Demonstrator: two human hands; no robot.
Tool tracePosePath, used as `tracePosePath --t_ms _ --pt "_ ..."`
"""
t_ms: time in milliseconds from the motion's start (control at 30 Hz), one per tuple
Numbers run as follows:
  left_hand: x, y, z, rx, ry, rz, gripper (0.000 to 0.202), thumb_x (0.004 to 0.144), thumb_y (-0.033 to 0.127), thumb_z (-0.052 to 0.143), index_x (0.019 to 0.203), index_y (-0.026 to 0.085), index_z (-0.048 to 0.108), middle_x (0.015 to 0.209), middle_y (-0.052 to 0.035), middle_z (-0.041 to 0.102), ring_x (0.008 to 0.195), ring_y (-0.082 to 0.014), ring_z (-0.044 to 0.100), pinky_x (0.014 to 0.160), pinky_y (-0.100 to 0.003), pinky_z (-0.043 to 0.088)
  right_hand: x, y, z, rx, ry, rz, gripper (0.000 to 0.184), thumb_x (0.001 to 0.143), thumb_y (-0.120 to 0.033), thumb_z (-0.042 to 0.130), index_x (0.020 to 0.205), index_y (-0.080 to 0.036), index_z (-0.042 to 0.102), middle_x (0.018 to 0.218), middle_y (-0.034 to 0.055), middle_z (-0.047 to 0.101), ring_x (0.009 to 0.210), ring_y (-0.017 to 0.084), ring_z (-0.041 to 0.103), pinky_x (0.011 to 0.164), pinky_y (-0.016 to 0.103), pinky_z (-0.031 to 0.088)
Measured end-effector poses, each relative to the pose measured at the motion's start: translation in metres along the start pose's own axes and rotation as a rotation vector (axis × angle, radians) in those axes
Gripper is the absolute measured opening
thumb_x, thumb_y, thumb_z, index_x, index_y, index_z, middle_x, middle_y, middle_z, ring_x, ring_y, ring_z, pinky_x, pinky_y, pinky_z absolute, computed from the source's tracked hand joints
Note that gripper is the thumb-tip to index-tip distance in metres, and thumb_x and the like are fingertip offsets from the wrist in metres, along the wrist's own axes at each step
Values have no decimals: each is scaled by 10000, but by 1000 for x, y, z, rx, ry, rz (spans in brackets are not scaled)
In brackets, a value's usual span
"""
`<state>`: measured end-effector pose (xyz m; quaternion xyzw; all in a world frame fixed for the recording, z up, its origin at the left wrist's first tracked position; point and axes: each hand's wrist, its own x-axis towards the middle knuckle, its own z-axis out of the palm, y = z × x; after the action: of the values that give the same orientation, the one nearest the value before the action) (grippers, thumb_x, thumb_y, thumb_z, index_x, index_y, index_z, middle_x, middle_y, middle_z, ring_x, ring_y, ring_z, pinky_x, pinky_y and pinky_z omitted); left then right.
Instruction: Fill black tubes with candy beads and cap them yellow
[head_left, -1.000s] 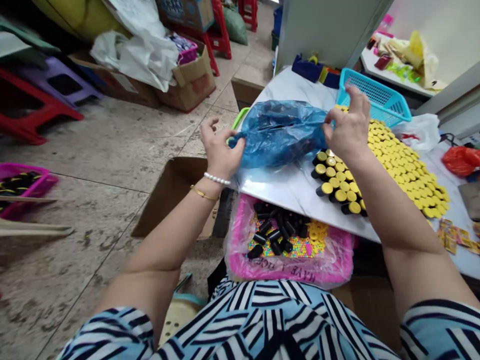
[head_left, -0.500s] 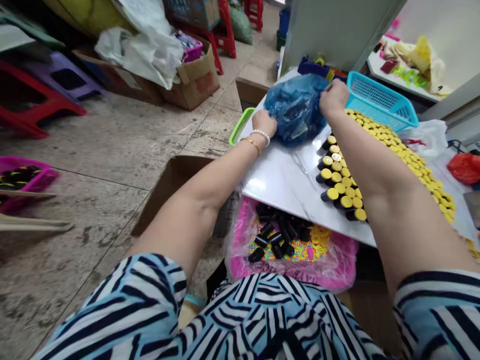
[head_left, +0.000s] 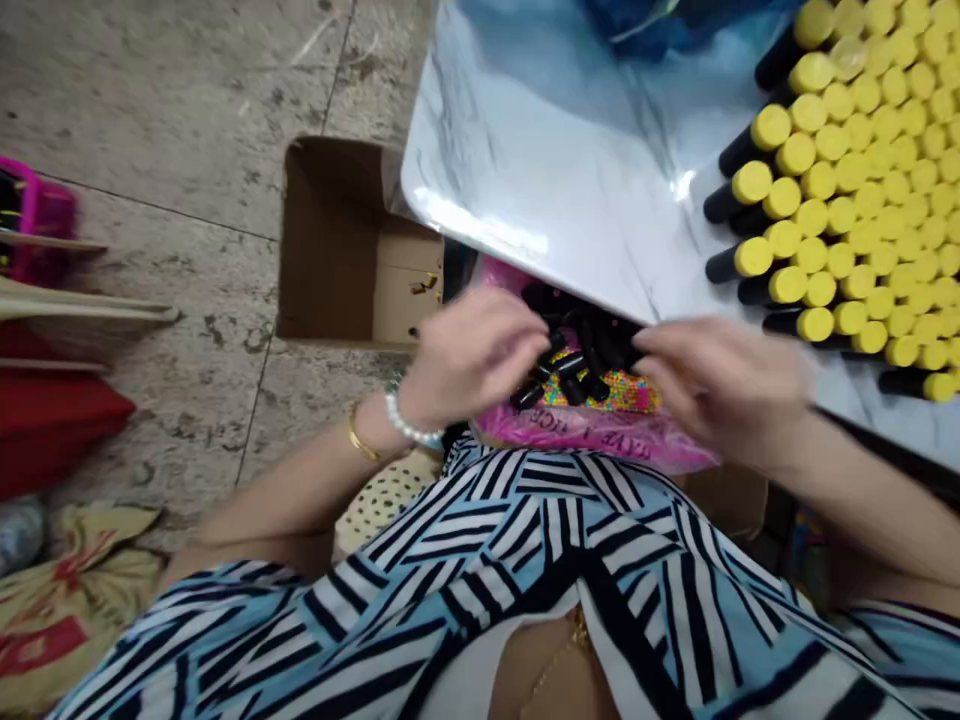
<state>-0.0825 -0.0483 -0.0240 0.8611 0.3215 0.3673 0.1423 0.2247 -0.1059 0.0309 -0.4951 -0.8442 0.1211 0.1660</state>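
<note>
Pink plastic lines the tray (head_left: pixel 600 440) of black tubes (head_left: pixel 570 355), at lower centre under the counter (head_left: pixel 570 170) edge. The left hand (head_left: pixel 472 350) and right hand (head_left: pixel 720 385) have dropped to it from the blue bag (head_left: pixel 660 20), left at the top edge. Blur hides whether either hand grasps a tube.

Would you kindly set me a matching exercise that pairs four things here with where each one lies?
Things:
1. open brown cardboard box
2. yellow-capped black tubes
3. pink plastic tray of loose black tubes
4. crumpled blue plastic bag

Places:
A. far end of the white marble-patterned table, at the picture's top
B. by the left hand and right hand, below the table's near edge
C. on the stone floor
D. in rows on that table

Pairs: 1-C; 2-D; 3-B; 4-A
</note>
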Motion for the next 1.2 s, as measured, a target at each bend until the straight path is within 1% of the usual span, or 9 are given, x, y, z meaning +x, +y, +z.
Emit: tracePosePath --t_ms 100,200,433,633,733,900,1000,1100,1200 --pt "-47 34 29 33 -382 -5 233 1003 267 579 1167 148 694 1052 -97 697 970 -212 651 871 -372 596 -22 -12 49 -157 -214 -21 435 977 -162 575 1401 -251 610 1503 135 589 1228 311 646 891 418 610" --pt "-53 45 51 106 -531 -22 370 996 270 584 1336 138 644 1208 -169 649 1077 -274 618 917 -429 578 -20 7 74 -246 -415 -44 510 976 -107 521 1458 -266 562 1601 155 480 1331 369 573 864 447 609" --pt "-16 48 87 78 -633 350 313 1028 278 524 1292 251 691 1389 -149 571 1328 -343 492 1035 -462 500 -27 30 53 -214 -331 57 394 992 -220 556 1383 -195 602 1483 180 570 1272 363 618 1025 492 550" --pt "19 21 90 202 -562 315 283 1018 220 502 1026 114 765 1326 -201 611 1301 -361 513 1037 -517 477 -63 22 59 261 -249 233 432 943 -399 705 1331 -220 641 1165 80 757 951 240 747 888 366 600" --pt "19 24 83 195 -515 222 292 1016 240 508 1010 96 762 1384 -207 581 1294 -362 517 1031 -532 491 -73 22 64 347 -286 251 405 953 -406 695 1316 -229 661 1188 75 761 945 227 751 869 349 594" --pt "-14 38 85 99 -559 282 251 1013 235 535 1000 127 760 1443 -169 573 1415 -382 443 1133 -557 446 -72 28 54 10 -356 252 423 1009 -291 565 1413 -175 603 1295 162 703 1112 298 700 970 422 560" --pt "-28 36 84 182 -494 137 248 1015 189 517 987 83 739 1510 -210 520 1472 -421 396 1196 -622 367 -65 21 48 -320 -303 299 494 1011 -220 493 1499 -146 522 1298 204 684 1076 339 669 934 459 547" --pt "-31 34 80 173 -395 -50 244 1025 190 499 1081 111 722 1539 -196 500 1513 -410 358 1215 -654 334 -59 4 57 -307 -333 91 460 1020 -182 460 1471 -135 538 1356 177 668 1106 313 615 936 411 531" --pt "-31 38 81 87 -399 -40 251 1009 182 528 1188 180 703 1577 -139 483 1546 -368 331 1227 -651 340 -54 -11 73 -273 -476 -102 351 1024 -145 427 1285 -143 661 1251 162 694 1020 290 583 828 388 519"
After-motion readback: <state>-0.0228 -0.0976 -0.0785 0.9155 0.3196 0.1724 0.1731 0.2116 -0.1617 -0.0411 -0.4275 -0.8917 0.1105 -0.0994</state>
